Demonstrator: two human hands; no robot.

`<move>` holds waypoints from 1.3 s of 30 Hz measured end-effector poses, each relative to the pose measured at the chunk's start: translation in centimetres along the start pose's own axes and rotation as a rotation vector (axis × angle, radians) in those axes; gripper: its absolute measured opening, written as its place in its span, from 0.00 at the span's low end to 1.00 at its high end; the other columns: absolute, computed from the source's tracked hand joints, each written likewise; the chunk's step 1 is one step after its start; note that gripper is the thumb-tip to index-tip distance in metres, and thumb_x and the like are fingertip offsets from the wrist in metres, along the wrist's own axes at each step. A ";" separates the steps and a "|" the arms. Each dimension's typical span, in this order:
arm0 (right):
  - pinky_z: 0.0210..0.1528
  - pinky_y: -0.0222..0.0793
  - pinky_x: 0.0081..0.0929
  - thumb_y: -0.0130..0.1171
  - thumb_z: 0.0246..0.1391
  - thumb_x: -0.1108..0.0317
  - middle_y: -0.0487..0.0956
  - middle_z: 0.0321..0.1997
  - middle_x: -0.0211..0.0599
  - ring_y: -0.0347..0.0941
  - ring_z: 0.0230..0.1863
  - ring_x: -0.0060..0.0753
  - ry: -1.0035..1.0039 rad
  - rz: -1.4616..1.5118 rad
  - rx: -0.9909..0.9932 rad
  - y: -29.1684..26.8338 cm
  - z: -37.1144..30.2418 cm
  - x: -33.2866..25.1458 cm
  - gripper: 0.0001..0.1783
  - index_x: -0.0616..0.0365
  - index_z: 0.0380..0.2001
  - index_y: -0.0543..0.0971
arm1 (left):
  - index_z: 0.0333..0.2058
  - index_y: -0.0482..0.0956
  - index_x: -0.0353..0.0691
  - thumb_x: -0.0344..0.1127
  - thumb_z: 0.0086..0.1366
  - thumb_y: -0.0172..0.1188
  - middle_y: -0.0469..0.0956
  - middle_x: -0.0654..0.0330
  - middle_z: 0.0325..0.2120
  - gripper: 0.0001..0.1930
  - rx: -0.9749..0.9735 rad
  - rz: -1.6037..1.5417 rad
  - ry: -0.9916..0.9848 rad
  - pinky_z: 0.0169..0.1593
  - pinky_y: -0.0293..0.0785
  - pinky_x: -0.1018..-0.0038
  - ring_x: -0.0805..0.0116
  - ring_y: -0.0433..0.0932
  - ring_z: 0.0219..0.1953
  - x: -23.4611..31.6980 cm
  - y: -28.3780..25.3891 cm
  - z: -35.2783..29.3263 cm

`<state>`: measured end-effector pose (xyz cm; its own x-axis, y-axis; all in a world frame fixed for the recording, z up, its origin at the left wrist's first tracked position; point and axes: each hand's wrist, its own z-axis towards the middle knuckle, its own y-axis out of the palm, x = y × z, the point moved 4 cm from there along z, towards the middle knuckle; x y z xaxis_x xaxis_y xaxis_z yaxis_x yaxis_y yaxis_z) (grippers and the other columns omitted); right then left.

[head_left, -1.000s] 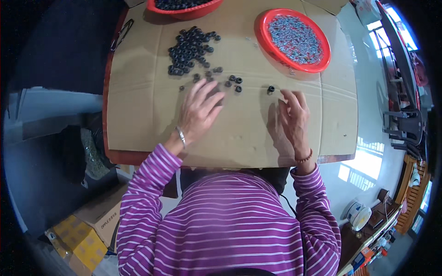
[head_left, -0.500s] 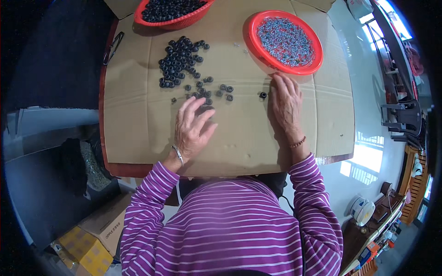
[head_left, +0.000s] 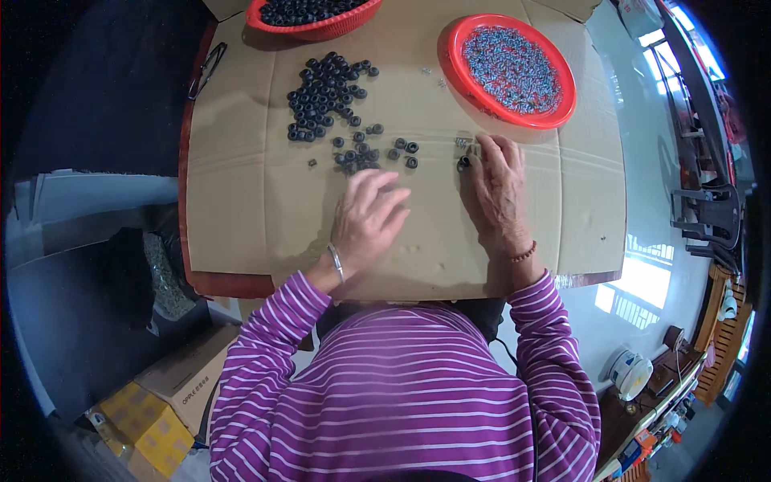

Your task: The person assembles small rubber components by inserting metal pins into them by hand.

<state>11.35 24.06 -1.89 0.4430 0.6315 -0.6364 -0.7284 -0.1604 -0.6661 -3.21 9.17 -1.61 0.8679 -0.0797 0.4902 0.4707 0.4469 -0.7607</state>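
Note:
My left hand hovers open and slightly blurred, its fingers apart, at the near edge of a small cluster of black ring-shaped parts. Nothing shows in it. To the right, my right hand rests on the cardboard with curled fingers. A few small metal springs show at its fingertips; what lies under the fingers is hidden. One black ring-shaped part sits against the thumb. Beyond this hand lies a round red plate heaped with small silvery springs.
A larger pile of black rings spreads over the cardboard sheet. At the far left stands a red basket full of them. Dark scissors-like tool lies by the left edge. Boxes sit on the floor at lower left.
My right hand has drawn back slightly from the plate's rim and curled its fingers; springs now show beside the lone black ring. My left hand has shifted right. The whole view has shifted slightly.

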 end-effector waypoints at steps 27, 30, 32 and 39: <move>0.33 0.66 0.19 0.52 0.49 0.78 0.70 0.39 0.39 0.69 0.31 0.27 0.072 0.152 -0.020 -0.9 -3.4 -2.3 0.13 0.62 0.41 0.74 | 0.32 0.76 0.40 0.29 0.45 0.63 0.72 0.60 0.30 0.12 0.110 -0.012 0.025 0.38 0.68 0.69 0.61 0.70 0.34 2.0 1.6 3.7; 0.37 0.66 0.31 0.54 0.48 0.75 0.71 0.36 0.45 0.69 0.35 0.43 0.135 0.153 -0.054 -0.1 -3.0 -1.7 0.12 0.62 0.39 0.74 | 0.31 0.75 0.41 0.30 0.46 0.63 0.71 0.59 0.29 0.11 0.090 -0.051 0.002 0.38 0.67 0.68 0.60 0.70 0.33 2.5 3.9 4.6; 0.37 0.66 0.33 0.54 0.48 0.74 0.71 0.34 0.45 0.69 0.35 0.44 0.082 0.105 -0.028 0.0 -3.1 -1.6 0.10 0.62 0.36 0.74 | 0.31 0.74 0.41 0.30 0.47 0.62 0.70 0.60 0.28 0.10 0.037 -0.042 -0.028 0.37 0.67 0.68 0.60 0.69 0.33 2.1 5.0 4.4; 0.32 0.66 0.24 0.54 0.49 0.75 0.72 0.33 0.40 0.70 0.30 0.31 0.038 0.069 -0.024 -0.2 -3.6 -1.3 0.10 0.62 0.37 0.75 | 0.33 0.74 0.40 0.26 0.49 0.61 0.72 0.61 0.28 0.11 0.165 -0.072 0.056 0.35 0.70 0.72 0.65 0.72 0.31 1.7 3.9 2.7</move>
<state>12.77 20.52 -2.35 0.4120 0.5887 -0.6955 -0.7453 -0.2214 -0.6289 -0.35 13.18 -2.57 0.8428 -0.1644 0.5125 0.5033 0.5782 -0.6422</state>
